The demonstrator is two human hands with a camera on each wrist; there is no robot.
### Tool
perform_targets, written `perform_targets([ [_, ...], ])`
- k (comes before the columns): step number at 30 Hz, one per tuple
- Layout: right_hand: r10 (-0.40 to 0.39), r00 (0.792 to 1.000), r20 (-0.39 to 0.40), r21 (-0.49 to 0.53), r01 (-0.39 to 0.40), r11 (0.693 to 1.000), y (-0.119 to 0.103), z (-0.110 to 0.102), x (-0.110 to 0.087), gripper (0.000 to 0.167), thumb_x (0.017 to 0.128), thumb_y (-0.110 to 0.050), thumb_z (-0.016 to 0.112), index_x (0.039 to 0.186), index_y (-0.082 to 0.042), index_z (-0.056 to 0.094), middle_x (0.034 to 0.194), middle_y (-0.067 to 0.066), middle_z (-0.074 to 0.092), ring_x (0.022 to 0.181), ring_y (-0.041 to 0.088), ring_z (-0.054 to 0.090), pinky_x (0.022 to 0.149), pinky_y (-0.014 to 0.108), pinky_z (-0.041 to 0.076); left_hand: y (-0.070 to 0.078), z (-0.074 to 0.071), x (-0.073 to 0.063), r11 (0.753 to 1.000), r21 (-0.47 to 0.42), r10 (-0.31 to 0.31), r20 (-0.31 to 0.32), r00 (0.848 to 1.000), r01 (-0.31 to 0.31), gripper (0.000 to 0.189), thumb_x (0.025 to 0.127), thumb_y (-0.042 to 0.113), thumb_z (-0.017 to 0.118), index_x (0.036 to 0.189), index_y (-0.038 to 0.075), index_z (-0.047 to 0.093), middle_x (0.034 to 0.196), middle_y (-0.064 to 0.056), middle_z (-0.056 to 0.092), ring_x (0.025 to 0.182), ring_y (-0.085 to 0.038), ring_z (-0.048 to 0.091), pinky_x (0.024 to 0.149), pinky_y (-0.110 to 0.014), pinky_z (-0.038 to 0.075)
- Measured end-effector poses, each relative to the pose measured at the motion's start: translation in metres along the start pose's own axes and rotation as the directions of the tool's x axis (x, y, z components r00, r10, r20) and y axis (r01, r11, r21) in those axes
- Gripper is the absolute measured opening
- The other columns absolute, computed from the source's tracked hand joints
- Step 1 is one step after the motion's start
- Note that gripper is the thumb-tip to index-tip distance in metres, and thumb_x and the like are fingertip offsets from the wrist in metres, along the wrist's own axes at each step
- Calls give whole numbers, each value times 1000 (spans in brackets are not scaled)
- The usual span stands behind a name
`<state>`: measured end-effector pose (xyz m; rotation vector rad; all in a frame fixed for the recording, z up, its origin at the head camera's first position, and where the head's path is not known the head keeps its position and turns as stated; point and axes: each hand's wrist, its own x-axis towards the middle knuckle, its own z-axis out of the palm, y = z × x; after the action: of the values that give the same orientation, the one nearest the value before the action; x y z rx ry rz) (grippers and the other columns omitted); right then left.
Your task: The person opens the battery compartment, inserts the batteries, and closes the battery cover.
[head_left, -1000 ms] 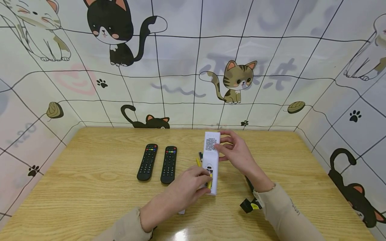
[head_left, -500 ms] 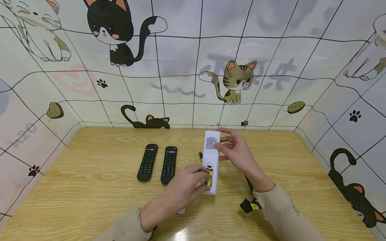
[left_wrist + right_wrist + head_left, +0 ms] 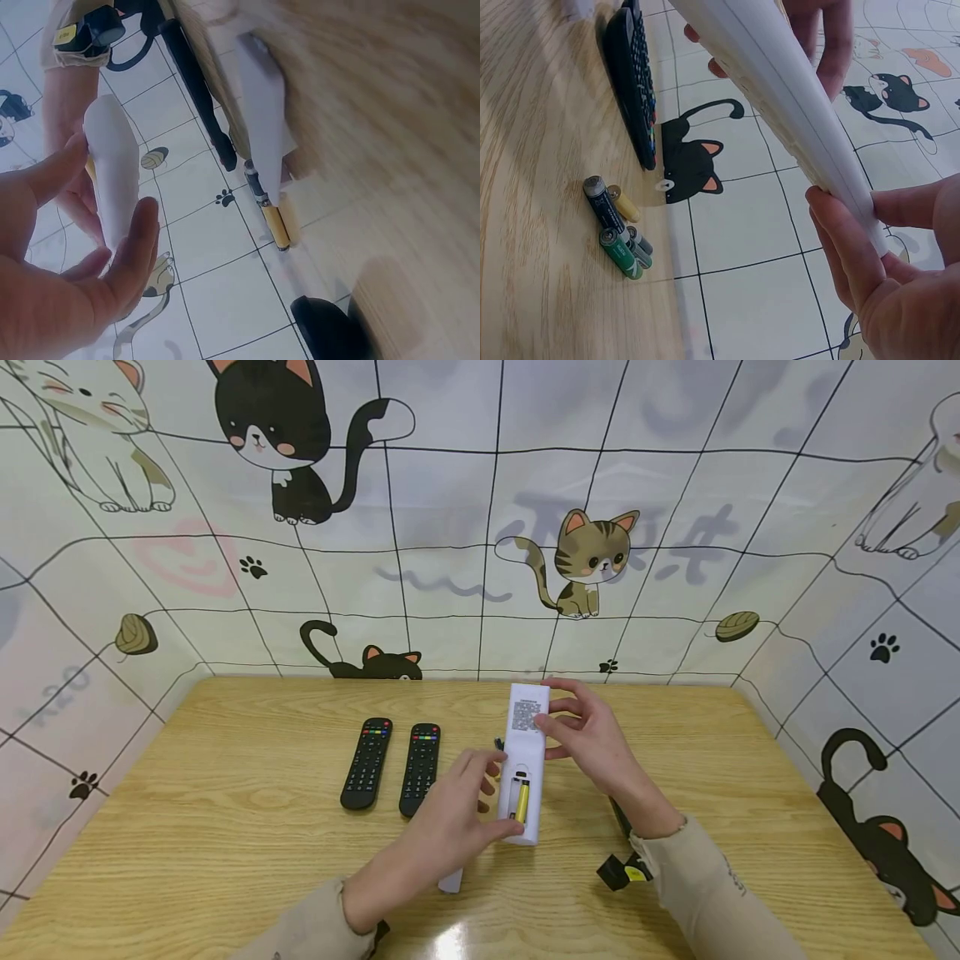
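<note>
A white remote control (image 3: 527,743) is held back side up above the table, its battery compartment uncovered. One yellow battery (image 3: 522,802) lies in the compartment's right slot. My right hand (image 3: 588,731) pinches the remote's upper end between thumb and fingers. My left hand (image 3: 457,806) holds the lower part, thumb at the bottom near the battery and fingers along the left edge. In the left wrist view, that thumb and the fingers lie on opposite sides of the remote.
Two black remotes (image 3: 366,764) lie to the left on the wooden table (image 3: 247,777). Several loose batteries (image 3: 615,225), including a green one, lie behind the white remote. A white piece (image 3: 451,882) shows below my left wrist. A dark bar (image 3: 621,818) lies partly under my right forearm.
The yellow battery, tilted in my left fingers before, now lies in the slot. My left fingers have let go of it and spread to the remote's left edge. My right hand barely moved.
</note>
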<state>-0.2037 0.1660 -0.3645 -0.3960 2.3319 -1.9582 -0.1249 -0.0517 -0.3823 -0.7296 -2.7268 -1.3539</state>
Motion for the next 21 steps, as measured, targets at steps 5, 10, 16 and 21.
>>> perform_targets([
  [5, -1, 1000, -1, 23, 2, 1000, -2, 0, 0, 54, 101, -4, 65, 150, -6, 44, 122, 26, 58, 101, 31, 69, 69, 44, 62, -1, -2, 3, 989, -136, -45, 43, 998, 50, 86, 80, 14, 90, 151, 4, 42, 120, -5, 58, 97, -15, 62, 76, -23, 57],
  [10, -10, 1000, -6, 38, 11, 999, -2, 0, 0, 53, 101, -2, 65, 150, -6, 44, 121, 26, 58, 99, 28, 69, 68, 44, 62, -2, -2, 4, 970, -229, -65, 78, 995, 81, 87, 83, 11, 88, 154, 8, 37, 123, -9, 61, 95, -14, 66, 72, -23, 58],
  [16, -14, 1000, -11, 39, 14, 999, -2, 0, -1, 54, 100, -1, 64, 150, -4, 43, 121, 26, 58, 99, 28, 70, 68, 46, 62, -3, -1, 3, 966, -245, -59, 93, 994, 80, 85, 86, 11, 85, 154, 8, 35, 124, -10, 60, 91, -12, 66, 71, -24, 58],
  [21, -15, 1000, -11, 40, 16, 999, -1, 0, -1, 54, 100, -1, 64, 150, -3, 43, 120, 26, 59, 98, 28, 70, 67, 45, 62, -2, 0, 3, 967, -243, -54, 89, 995, 74, 85, 87, 10, 84, 155, 7, 34, 122, -9, 59, 90, -13, 66, 71, -25, 58],
])
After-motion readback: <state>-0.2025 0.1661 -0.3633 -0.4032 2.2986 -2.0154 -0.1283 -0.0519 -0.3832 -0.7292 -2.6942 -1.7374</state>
